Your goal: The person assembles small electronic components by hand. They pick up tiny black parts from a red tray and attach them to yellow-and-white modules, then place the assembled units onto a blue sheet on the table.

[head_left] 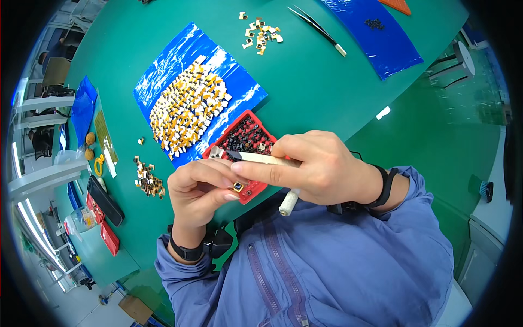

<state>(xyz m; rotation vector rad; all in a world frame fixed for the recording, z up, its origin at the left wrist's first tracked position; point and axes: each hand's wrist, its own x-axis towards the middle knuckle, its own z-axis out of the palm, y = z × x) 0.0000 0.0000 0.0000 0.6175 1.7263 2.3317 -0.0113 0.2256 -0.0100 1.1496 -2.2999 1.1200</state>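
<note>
"In the head view, where was the small part (238, 187)?"

"The left hand (197, 191) pinched it between thumb and fingertips, above the near end of a red tray (257, 188)."

"And the right hand (321, 168)?"

"It gripped a pale-handled tool (264, 158), whose dark tip pointed left over the tray."

"Could you read any print?"

"Whatever the part bore was too small to read."

"And farther off?"

"A blue sheet (248, 90) to the far left carried a white-and-gold heap (190, 106); tweezers (317, 29) lay far right."
</note>
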